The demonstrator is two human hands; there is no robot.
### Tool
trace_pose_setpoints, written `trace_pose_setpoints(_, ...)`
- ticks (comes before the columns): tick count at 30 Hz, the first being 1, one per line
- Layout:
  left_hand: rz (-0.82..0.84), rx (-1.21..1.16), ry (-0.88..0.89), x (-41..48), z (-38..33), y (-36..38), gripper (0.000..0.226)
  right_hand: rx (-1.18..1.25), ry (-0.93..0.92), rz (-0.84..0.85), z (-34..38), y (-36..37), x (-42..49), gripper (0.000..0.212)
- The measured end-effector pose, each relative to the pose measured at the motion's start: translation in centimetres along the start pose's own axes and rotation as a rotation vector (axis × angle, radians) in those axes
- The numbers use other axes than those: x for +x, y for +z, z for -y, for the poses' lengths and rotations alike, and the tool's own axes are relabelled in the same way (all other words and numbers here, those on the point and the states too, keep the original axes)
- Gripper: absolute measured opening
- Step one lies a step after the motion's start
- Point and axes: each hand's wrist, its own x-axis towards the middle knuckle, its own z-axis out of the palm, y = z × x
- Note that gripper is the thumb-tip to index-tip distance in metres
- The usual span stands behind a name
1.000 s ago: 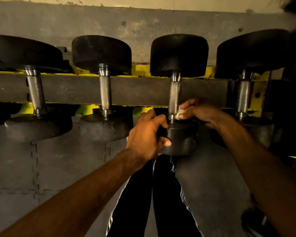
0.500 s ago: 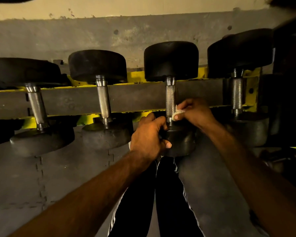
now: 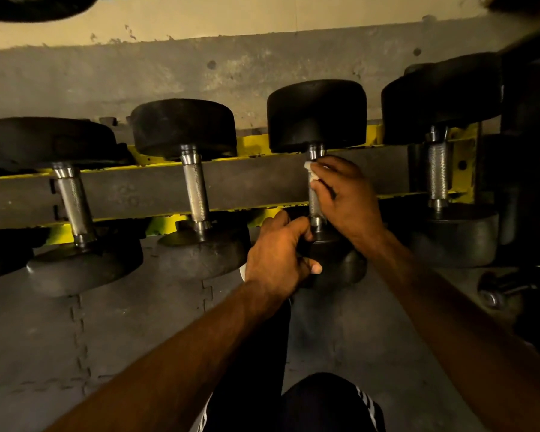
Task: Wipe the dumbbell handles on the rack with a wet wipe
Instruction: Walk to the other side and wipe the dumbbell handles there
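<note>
Four dumbbells lie side by side across a yellow rack, each with one black end at the back and one at the front. The dumbbell being cleaned is the third one, counting from the left end of the rack.

The right hand is wrapped around the top part of that dumbbell's shiny metal handle, just below the back black end. Its fingers are closed on a small white wipe and press it against the handle. Only a little bit of the wipe peeks out past the fingers. It is held tight like this so the wet cloth rubs all around the bar and does not slip off.

The left hand is closed on the front black end of the same dumbbell. The fingers curl over its top and the thumb sits on its side. This is probably to keep the dumbbell from rolling or sliding while the other hand rubs.

The lower part of the handle, between the two hands, is bare and easy to see. I think the wipe needs to go down there next.

The two dumbbells to the left and the one to the right have nobody touching them. I cannot tell if they are clean yet. The person's knee in dark trousers is below the rack, on a grey floor mat.
</note>
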Motion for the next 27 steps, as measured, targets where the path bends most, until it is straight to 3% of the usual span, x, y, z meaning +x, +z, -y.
trace_pose_setpoints(5,-0.003,-0.041,-0.019,0.3,0.2,-0.1,0.048,-0.094,0.079,0.060,-0.4,-0.9,1.9,0.035)
trace_pose_setpoints(8,0.001,-0.056,-0.014,0.0,0.7,0.3,0.049,0.008,-0.035,0.313,-0.9,-1.2,0.0,0.040)
trace_pose_setpoints(12,-0.018,-0.092,-0.009,0.3,0.8,0.2,0.048,-0.080,-0.156,0.529,-0.6,-2.6,0.9,0.027)
trace_pose_setpoints(14,-0.013,-0.090,-0.014,0.2,0.6,0.4,0.048,-0.173,-0.151,0.542,0.1,-2.7,2.3,0.028)
trace_pose_setpoints(18,-0.020,-0.079,-0.012,0.1,1.1,0.1,0.047,-0.291,-0.072,0.323,2.0,-1.1,4.0,0.038)
trace_pose_setpoints(20,-0.021,-0.081,-0.009,0.2,1.2,0.0,0.047,-0.390,-0.044,0.391,3.0,-0.5,4.0,0.036)
trace_pose_setpoints(22,-0.013,-0.085,0.005,0.0,1.2,0.0,0.047,-0.516,-0.082,0.563,3.3,-0.4,3.4,0.026)
trace_pose_setpoints(25,-0.024,-0.073,0.032,0.0,1.4,0.0,0.045,-0.464,-0.105,0.715,3.2,-1.7,3.1,0.021)
trace_pose_setpoints(27,-0.051,-0.078,0.049,0.1,1.7,0.1,0.045,-0.438,-0.129,0.717,2.8,-2.1,3.6,0.019)
